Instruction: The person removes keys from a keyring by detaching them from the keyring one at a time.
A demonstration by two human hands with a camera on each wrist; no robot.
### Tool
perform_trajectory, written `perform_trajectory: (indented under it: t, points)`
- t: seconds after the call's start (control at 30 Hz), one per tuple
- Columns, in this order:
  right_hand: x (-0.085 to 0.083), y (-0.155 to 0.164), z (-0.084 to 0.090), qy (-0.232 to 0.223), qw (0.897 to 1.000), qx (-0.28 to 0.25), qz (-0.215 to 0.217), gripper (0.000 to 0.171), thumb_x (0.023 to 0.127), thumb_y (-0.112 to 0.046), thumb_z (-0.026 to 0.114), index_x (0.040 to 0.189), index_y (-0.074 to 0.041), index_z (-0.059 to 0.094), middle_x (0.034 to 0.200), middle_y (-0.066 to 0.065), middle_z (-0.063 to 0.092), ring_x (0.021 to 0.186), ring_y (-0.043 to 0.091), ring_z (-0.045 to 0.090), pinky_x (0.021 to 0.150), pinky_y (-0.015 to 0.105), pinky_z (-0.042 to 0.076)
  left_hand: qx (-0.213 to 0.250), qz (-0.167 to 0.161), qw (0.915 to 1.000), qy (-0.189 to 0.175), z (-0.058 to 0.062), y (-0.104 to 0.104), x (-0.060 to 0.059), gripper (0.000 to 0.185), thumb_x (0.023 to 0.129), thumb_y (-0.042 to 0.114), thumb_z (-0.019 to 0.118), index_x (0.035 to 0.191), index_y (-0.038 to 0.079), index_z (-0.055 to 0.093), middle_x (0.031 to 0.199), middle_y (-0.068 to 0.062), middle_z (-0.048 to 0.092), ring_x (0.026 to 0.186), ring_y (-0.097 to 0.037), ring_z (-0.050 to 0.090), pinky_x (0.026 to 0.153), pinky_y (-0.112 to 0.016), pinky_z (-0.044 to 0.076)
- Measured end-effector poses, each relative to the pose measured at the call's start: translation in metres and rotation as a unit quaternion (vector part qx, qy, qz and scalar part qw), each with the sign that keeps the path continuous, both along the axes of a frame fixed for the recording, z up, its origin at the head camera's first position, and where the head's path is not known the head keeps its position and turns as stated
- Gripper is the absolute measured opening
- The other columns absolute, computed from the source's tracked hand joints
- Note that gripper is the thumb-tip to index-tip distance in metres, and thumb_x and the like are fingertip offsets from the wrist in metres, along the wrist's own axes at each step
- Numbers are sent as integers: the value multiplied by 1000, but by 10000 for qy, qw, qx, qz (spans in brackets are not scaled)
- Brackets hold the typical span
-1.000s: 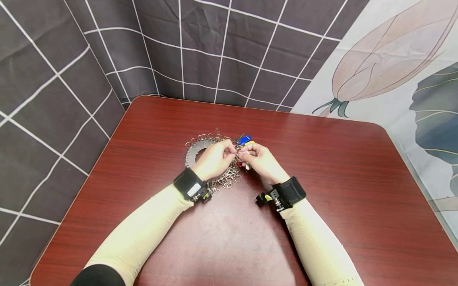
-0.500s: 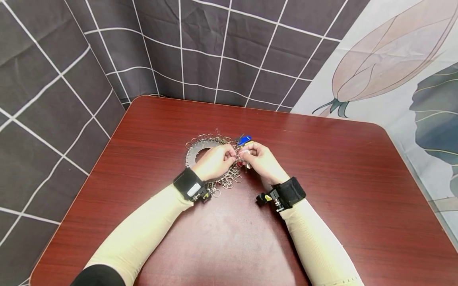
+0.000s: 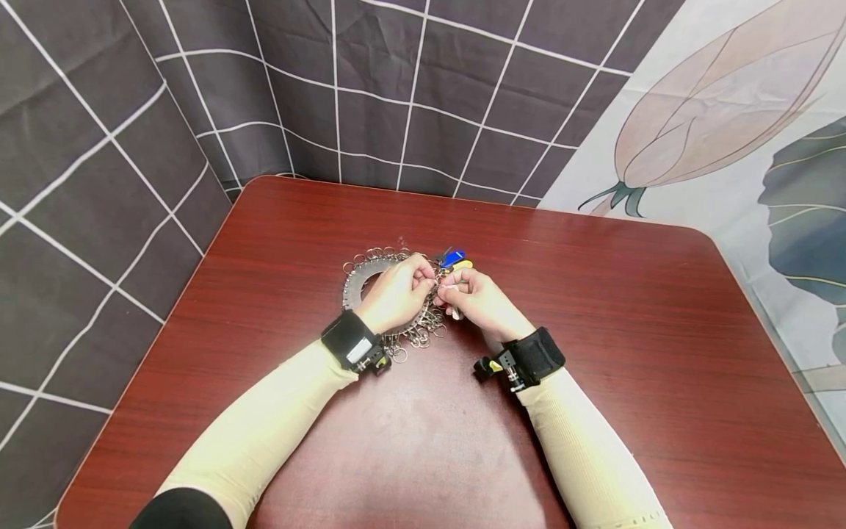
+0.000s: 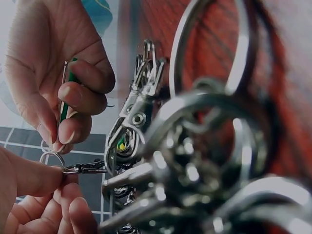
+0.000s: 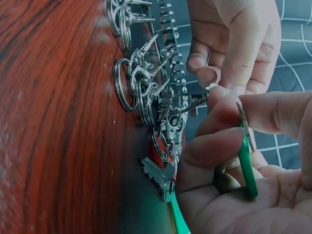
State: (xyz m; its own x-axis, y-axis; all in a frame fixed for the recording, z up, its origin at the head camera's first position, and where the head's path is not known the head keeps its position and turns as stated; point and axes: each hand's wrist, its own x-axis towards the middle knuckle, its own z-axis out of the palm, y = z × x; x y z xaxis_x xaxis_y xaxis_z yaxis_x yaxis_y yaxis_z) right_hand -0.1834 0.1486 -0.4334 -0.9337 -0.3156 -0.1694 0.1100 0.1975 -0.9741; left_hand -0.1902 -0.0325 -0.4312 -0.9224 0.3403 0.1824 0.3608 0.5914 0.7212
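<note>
Pinched between the thumb and fingers of the left hand was a small silver metal split ring, joined to a slim metal swivel clasp that ran toward the edge of a flat grey metal ring-shaped plate. Just opposite, the right hand had its fingers curled round a flat green piece with a thin metal edge, its narrow end close to the split ring; whether the two were threaded together could not be told, since the fingertips covered the spot. Both hands met just above the plate's right side, fingertips almost touching.

The plate lay on a reddish-brown wood-grained table, and a crowded row of silver clasps and split rings hung along its rim. Below the right hand, a silver toothed key stuck out beside the row, with a bright green strip near it. Beyond the fingertips, a blue plastic tag and a yellow tag lay side by side. Each wrist wore a black strap over a cream sleeve, and a dark grey curtain with a white grid hung behind the table.
</note>
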Motion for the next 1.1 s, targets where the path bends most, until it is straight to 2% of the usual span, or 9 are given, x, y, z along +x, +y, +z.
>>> perform_trajectory:
  t: [0.23, 0.4, 0.7, 0.93, 1.1]
  points:
    - [0, 1, 1, -26, 9999, 104, 35, 17, 91, -5, 61, 105, 1, 53, 83, 12, 61, 63, 13, 52, 56, 24, 44, 43, -53, 9999, 77, 1, 0, 0, 4, 92, 13, 62, 96, 13, 61, 80, 3, 61, 74, -11, 58, 67, -27, 47]
    - [-1, 1, 2, 6, 9999, 127, 40, 14, 92, -6, 61, 103, -1, 55, 83, 12, 61, 63, 12, 52, 56, 24, 45, 28, -169, 9999, 27, 3, -1, 1, 4, 92, 15, 63, 96, 14, 63, 78, 4, 61, 73, -11, 57, 65, -28, 47]
    - [-1, 2, 2, 121, 9995, -166, -249, 7, 93, -3, 55, 99, 1, 57, 88, 28, 62, 62, 17, 52, 53, 27, 45, -101, -349, 9991, -229, 4, 0, 2, 4, 94, 18, 63, 95, 16, 61, 79, 5, 61, 73, -10, 58, 66, -27, 47]
    - [-3, 0, 2, 136, 9974, -479, -516, 8, 94, -2, 56, 99, 4, 56, 75, 11, 62, 59, 13, 51, 52, 25, 43, -359, -634, 9963, -451, 3, 1, 2, 7, 92, 18, 65, 97, 13, 62, 80, 4, 61, 74, -10, 57, 68, -26, 47]
    - [-3, 0, 4, 154, 9967, -530, -596, 7, 94, -2, 55, 98, 4, 55, 73, 7, 62, 59, 13, 51, 53, 25, 42, -614, -713, 9946, -438, 0, 2, 2, 11, 93, 15, 62, 102, 10, 63, 83, 2, 60, 75, -10, 56, 68, -24, 47]
